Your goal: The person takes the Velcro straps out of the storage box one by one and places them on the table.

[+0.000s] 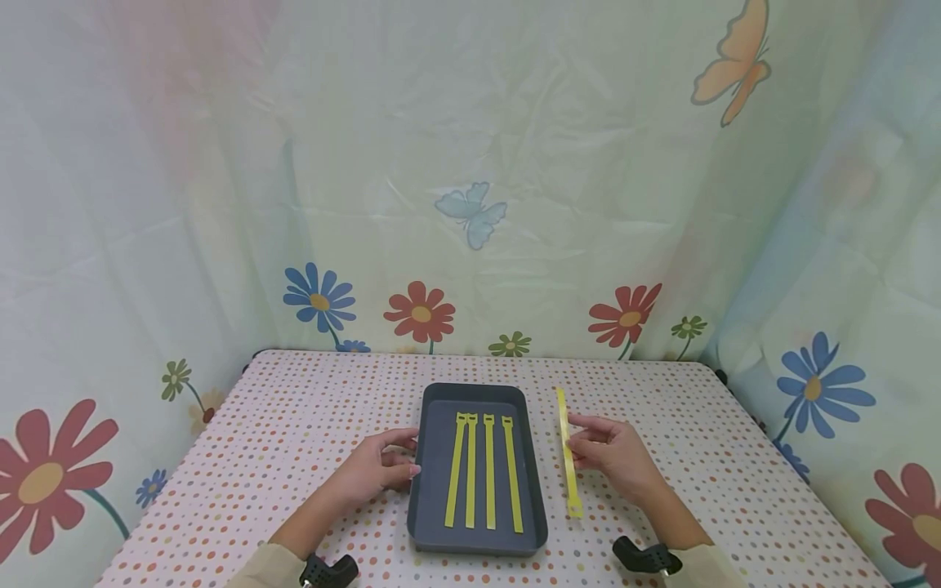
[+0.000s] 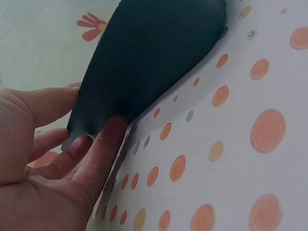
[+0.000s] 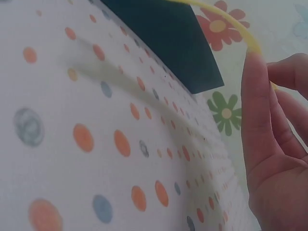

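Note:
Yellow hook-and-loop cable ties (image 1: 490, 474), several of them, lie lengthwise in the dark grey tray (image 1: 478, 541), slotted heads toward the far side. My left hand (image 1: 375, 469) rests against the tray's left wall, its fingertips and thumb touching the outside near the rim. In the left wrist view the thumb (image 2: 113, 132) presses low on the outer wall. To the right of the tray, my right hand (image 1: 617, 457) pinches another yellow cable tie (image 1: 570, 478) near its middle, head end toward me. That tie (image 3: 240, 29) bends in the right wrist view, held above the table.
A dotted cloth (image 1: 323, 425) covers the table. Behind it hangs a backdrop (image 1: 559, 245) printed with flowers and butterflies, and more of it stands at both sides. Black wrist cameras (image 1: 647, 557) sit on both wrists.

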Demonstrator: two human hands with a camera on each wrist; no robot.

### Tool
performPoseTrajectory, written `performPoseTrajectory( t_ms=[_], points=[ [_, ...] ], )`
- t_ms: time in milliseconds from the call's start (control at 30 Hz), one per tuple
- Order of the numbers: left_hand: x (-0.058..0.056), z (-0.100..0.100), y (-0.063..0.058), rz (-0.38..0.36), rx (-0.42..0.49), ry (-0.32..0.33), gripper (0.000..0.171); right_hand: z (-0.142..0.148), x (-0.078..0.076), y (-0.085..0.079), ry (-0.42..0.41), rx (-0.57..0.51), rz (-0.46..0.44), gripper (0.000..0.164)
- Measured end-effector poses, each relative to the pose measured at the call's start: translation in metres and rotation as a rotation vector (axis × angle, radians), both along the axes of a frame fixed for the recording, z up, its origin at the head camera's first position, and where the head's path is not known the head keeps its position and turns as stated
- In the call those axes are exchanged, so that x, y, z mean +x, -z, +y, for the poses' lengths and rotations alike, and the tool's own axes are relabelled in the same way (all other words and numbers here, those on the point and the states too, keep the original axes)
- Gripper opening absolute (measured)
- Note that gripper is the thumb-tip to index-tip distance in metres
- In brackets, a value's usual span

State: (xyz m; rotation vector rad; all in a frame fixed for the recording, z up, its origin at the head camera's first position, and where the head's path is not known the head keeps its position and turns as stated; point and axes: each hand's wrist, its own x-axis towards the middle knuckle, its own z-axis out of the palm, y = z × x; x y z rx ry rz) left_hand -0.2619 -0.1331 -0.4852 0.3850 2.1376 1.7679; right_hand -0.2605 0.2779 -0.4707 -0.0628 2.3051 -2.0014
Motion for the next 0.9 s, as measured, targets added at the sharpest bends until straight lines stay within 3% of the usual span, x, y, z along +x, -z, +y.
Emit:
performPoseTrajectory(
  t_ms=[600,900],
  points=[
    [0.001,0.001,-0.001,-0.012,0.009,-0.007,0.068,0.007,-0.008,0.012,-0.008,0.050,-0.075,0.055],
    [0.001,0.000,0.000,-0.012,0.006,-0.010,0.067,0.003,-0.013,0.014,0.033,0.173,-0.104,0.051]
  ],
)
